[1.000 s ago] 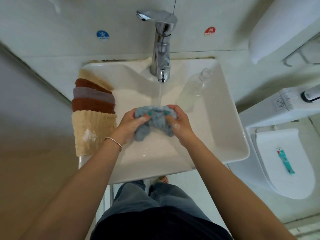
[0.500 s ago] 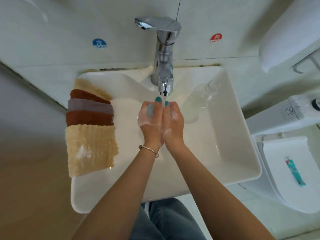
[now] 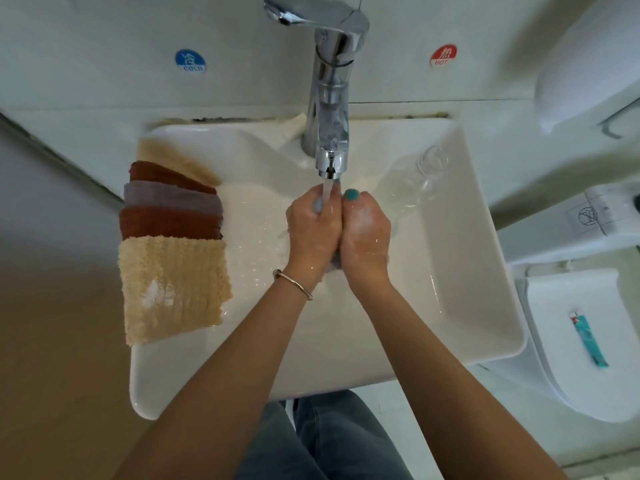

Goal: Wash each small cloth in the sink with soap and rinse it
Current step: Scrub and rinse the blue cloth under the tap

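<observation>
Left of the faucet (image 3: 330, 109), a row of folded cloths (image 3: 171, 233) overlaps along the sink (image 3: 485, 271) rim, the beige one nearest me. Under the faucet's running stream, my left hand (image 3: 313, 228) and right hand (image 3: 365, 233) press side by side, fingers curled round the blue-grey cloth (image 3: 318, 204), which is squeezed almost out of sight between them. Right of the faucet, a clear bottle (image 3: 408, 185) lies in the basin.
</observation>
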The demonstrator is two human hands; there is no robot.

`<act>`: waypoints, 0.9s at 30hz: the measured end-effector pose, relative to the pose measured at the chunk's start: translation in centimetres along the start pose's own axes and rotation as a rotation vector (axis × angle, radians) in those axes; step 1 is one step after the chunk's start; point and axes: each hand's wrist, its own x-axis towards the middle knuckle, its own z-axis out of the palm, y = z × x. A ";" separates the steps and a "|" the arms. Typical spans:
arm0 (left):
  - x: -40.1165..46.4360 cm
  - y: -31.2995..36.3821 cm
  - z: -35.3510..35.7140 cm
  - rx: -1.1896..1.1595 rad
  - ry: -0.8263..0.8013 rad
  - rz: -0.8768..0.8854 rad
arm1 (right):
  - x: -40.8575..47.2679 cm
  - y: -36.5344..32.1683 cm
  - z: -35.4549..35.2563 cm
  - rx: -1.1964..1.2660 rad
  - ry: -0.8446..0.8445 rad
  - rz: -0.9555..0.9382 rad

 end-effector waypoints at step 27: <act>-1.5 -0.3 -6.1 0.117 -0.047 0.048 | -2.4 0.5 -1.2 0.341 -0.043 -0.003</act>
